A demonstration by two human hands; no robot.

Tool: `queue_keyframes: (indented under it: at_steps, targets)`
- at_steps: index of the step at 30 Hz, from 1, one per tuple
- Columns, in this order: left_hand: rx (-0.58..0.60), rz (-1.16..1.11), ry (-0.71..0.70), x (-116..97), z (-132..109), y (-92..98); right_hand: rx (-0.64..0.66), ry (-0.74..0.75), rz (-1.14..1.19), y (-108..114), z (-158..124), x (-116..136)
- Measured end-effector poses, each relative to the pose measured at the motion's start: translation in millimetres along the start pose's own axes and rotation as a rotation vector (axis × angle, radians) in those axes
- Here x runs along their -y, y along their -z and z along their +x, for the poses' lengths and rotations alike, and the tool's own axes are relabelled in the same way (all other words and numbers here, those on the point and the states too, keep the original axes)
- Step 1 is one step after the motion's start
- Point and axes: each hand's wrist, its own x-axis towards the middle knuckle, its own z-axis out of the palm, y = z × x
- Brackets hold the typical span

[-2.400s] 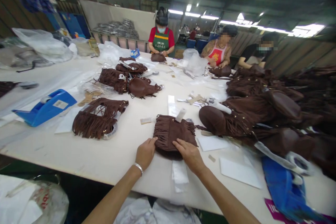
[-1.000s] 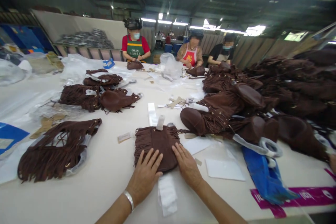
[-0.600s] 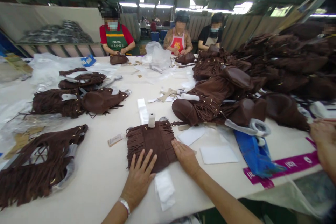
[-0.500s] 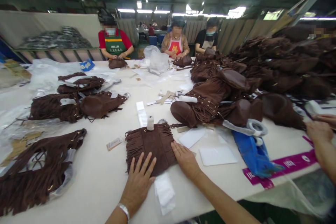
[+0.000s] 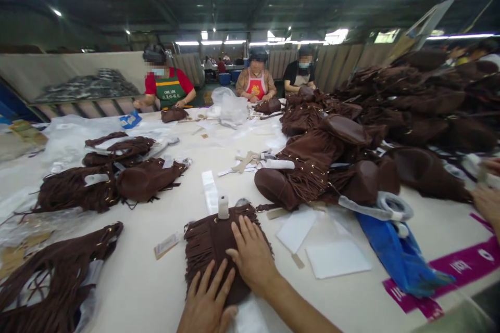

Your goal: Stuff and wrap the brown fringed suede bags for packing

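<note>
A brown suede fringed bag (image 5: 213,242) lies flat on the white table (image 5: 148,281) right in front of me. My left hand (image 5: 207,304) rests on its near edge, fingers spread and flat. My right hand (image 5: 252,255) lies flat on the bag's middle, fingers stretched toward its top edge. A small white roll (image 5: 223,207) stands at the bag's top edge. White paper (image 5: 250,317) pokes out beneath the bag by my wrists.
More fringed bags lie at left (image 5: 105,187) and near left (image 5: 50,281). A big heap of brown bags (image 5: 371,130) fills the right. White cards (image 5: 336,260), a blue plastic bag (image 5: 398,255) and magenta tape (image 5: 461,265) lie at right. Three people sit across the table; another person's hand (image 5: 488,200) shows far right.
My right hand slid from the bag's right edge onto its middle. My left hand stayed flat at the near edge. The view tilted so the bag sits lower and closer.
</note>
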Motion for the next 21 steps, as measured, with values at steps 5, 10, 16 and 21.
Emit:
queue_keyframes:
  at_steps: [5, 10, 16, 21]
  targets:
    - [0.038, -0.152, 0.214, 15, 19, -7.4, 0.036, -0.031, -0.024, -35, -3, -20]
    - [0.200, -0.210, 0.391, 10, 33, -13.7, 0.103, -0.039, 0.007, -30, -1, -21]
    - [0.262, -0.322, 0.442, 15, 30, -14.7, 0.085, -0.013, 0.014, -39, 8, -19]
    - [0.230, -0.340, 0.486, 12, 18, 2.4, -0.050, 0.114, -0.053, -31, -8, -8]
